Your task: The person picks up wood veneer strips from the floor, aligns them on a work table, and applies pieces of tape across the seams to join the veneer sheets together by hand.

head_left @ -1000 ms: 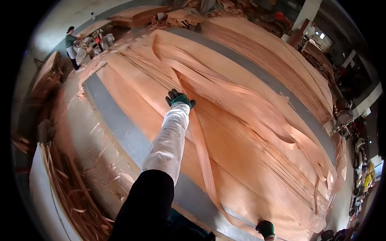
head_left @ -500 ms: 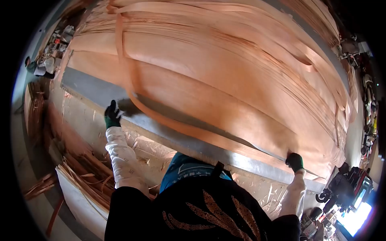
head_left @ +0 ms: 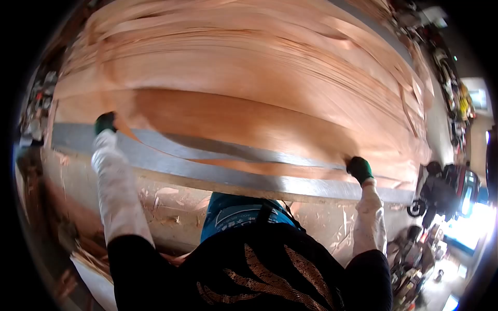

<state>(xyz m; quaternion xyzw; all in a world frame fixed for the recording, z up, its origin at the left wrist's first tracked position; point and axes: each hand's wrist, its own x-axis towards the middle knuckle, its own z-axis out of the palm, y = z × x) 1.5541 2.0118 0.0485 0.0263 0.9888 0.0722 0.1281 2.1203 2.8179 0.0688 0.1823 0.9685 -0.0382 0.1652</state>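
A dark green glove covers my left hand (head_left: 106, 123), which is closed around one end of a long thin veneer strip (head_left: 249, 168). From that hand the strip slants down and runs right across the grey metal table edge (head_left: 78, 137). My right hand (head_left: 359, 169), also gloved, is closed at the front edge of a broad veneer sheet (head_left: 233, 111), near the strip's right part. What its fingers grip is hidden. The sheet lies on a wide layered veneer stack, its front edge curving above the metal band.
Loose veneer ribbons and rippled sheet edges (head_left: 218, 39) cover the far side. Scraps lie on the floor (head_left: 171, 199) below the edge. A pale board (head_left: 96, 282) stands at lower left. At right are a motorbike-like vehicle (head_left: 446, 189) and assorted clutter (head_left: 420, 264).
My left hand has moved left and up from the metal edge and now has the strip's end. The strip's upright part has swung down. The view has shifted, with my right hand appearing higher.
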